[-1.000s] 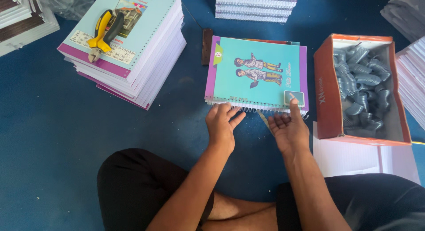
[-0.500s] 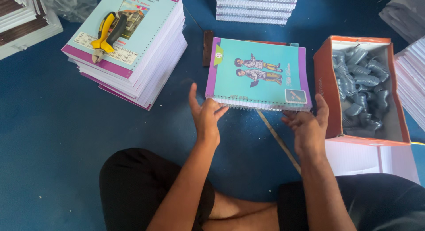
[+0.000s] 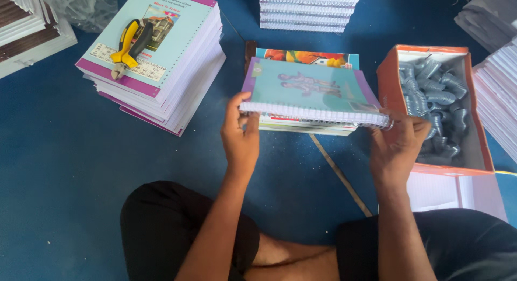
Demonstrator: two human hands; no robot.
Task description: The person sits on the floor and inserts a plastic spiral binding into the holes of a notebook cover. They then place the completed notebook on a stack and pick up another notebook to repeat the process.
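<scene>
Now left hand (image 3: 240, 142) and right hand (image 3: 397, 148) grasp teal spiral-bound notebook (image 3: 309, 92) by both ends, raised above small pile (image 3: 301, 125); likely mid-lift, calling for level carry.

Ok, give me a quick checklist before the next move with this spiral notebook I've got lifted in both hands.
1. Left hand grips the near left corner of the spiral notebook: ok.
2. Right hand holds the near right end at the wire spine: ok.
3. Notebook lifted off the small stack under it: ok.
4. Wire spine fully threaded along the edge: cannot tell, the picture is blurred there.
5. Orange box of grey coils stands apart from the notebook, just right of the right hand: ok.
6. Yellow pliers lie on the tall stack at the left, away from both hands: ok.
</scene>
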